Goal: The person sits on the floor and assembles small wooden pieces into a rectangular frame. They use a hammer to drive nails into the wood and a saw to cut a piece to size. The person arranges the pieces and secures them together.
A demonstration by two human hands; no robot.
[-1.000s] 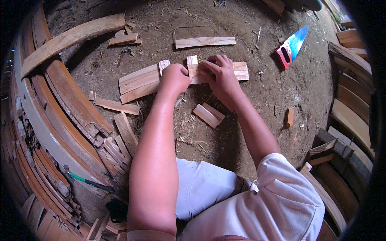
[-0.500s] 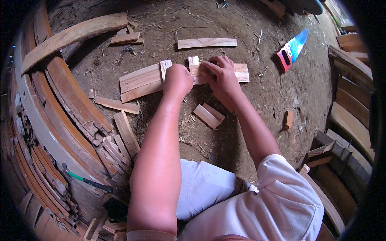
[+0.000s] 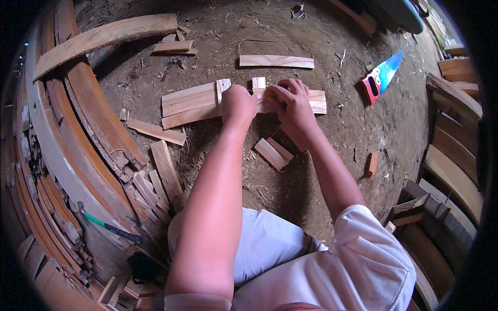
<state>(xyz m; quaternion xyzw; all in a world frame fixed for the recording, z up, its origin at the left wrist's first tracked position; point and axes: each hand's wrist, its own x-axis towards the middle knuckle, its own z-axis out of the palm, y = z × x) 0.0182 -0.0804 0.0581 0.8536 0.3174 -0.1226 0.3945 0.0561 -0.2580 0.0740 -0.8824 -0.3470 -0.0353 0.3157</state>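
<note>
Two joined lengths of pale wooden board lie on the dirt floor ahead of me, the left boards point(image 3: 189, 105) and the right boards point(image 3: 318, 101). A short wooden strip point(image 3: 223, 87) crosses the left boards at their inner end. My left hand point(image 3: 239, 105) is closed in a fist beside that strip, over the gap between the boards; what its fingers grip is hidden. My right hand point(image 3: 296, 108) has its bent fingers wrapped over the right boards. Between the hands, a small wooden block point(image 3: 259, 83) sticks up past the far edge.
A loose slat point(image 3: 277, 61) lies beyond the boards, and short offcuts point(image 3: 273, 154) lie nearer me. A handsaw point(image 3: 381, 76) with a red handle rests at the right. Stacked planks point(image 3: 98, 124) line the left, with a green-and-black hammer point(image 3: 109, 224). More timber point(image 3: 451, 171) stands right.
The view has shifted slightly, so most things sit a little farther right. Both hands keep nearly the same places on the boards.
</note>
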